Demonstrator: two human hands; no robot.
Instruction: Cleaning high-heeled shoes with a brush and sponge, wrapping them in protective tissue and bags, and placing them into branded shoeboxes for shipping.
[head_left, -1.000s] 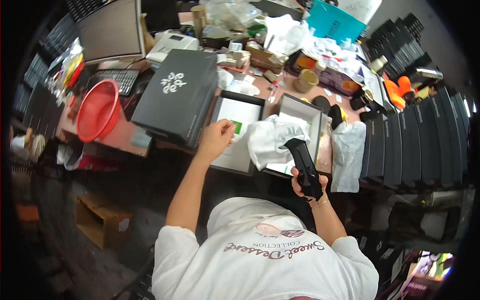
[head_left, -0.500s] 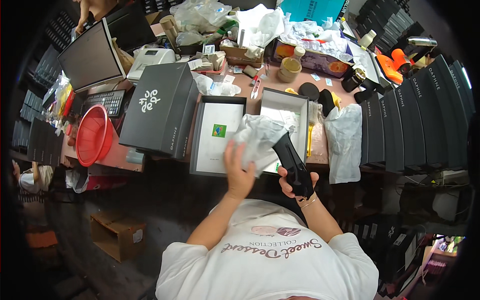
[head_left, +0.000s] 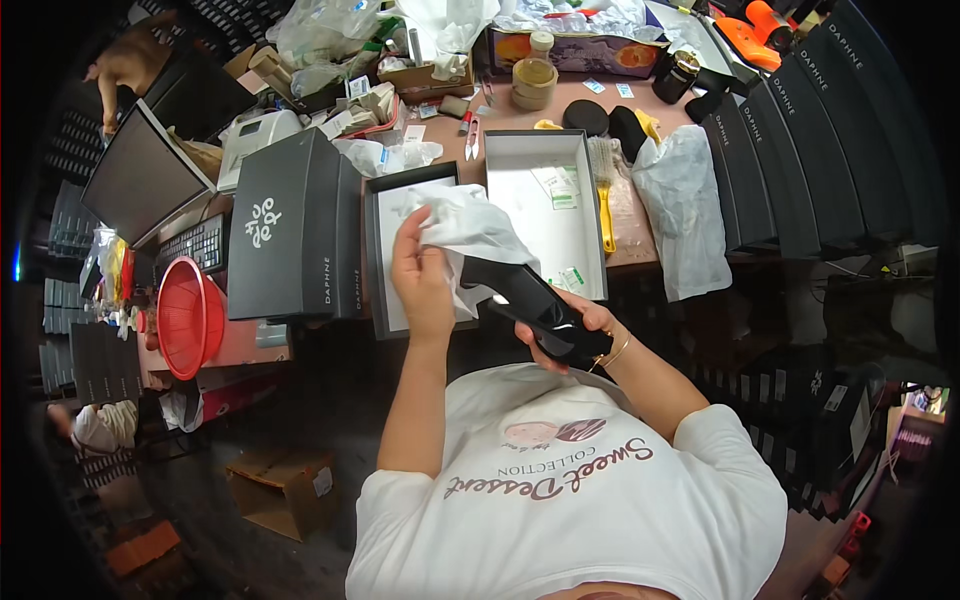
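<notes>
My right hand (head_left: pixel 585 325) grips a glossy black shoe (head_left: pixel 545 305) in front of the table edge, its fingers wrapped round the near end. White tissue paper (head_left: pixel 475 222) lies over the shoe's far end and hides it. My left hand (head_left: pixel 422 275) pinches that paper at its left side. Below the paper stands a shallow dark shoe box part (head_left: pixel 372 240), partly covered by it. To its right, another open box part (head_left: pixel 525 165) with a white inside holds small green-and-white slips.
A closed dark shoe box (head_left: pixel 285 240) and a red plastic basket (head_left: pixel 190 320) stand to the left. Right of the open box lie a yellow-handled brush (head_left: pixel 606 215) and a white wrapped bundle (head_left: pixel 682 215). More shoe boxes (head_left: pixel 800 150) line the right side.
My left hand has moved left and up, pulling the tissue paper along. The shoe has tilted flatter and shifted left in my right hand. The whole view has shifted too.
</notes>
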